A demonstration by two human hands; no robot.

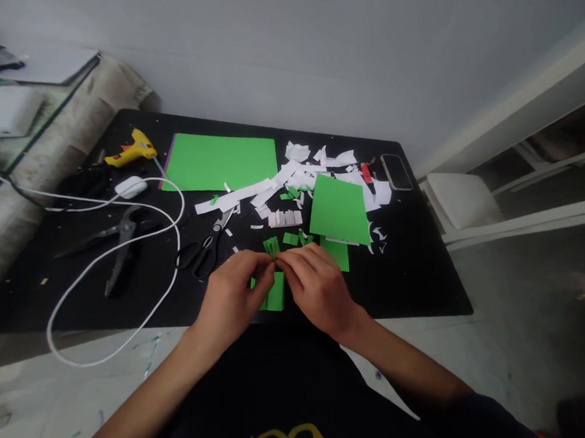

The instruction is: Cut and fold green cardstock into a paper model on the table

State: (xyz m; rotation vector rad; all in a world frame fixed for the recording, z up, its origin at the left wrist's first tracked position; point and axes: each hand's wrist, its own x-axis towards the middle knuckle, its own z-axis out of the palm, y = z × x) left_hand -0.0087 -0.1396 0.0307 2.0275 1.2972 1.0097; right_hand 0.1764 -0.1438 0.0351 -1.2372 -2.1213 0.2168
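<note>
A small folded piece of green paper (271,247) is pinched between the fingertips of both hands. My left hand (239,283) closes on it from the left, my right hand (320,284) from the right, and their fingertips nearly meet. Below the fingers lies another green paper strip (276,295), partly covered by my left hand. Just beyond the hands sit a folded white paper piece (285,218) and small green scraps (290,238). Black-handled scissors (207,248) rest left of my left hand.
A large green sheet (223,160), white paper scraps (270,190) and a smaller green sheet (339,209) lie on the black table (397,278). A yellow glue gun (134,148), pliers-like tool (124,244) and looped white cable (53,316) occupy the left. A phone (397,171) lies far right.
</note>
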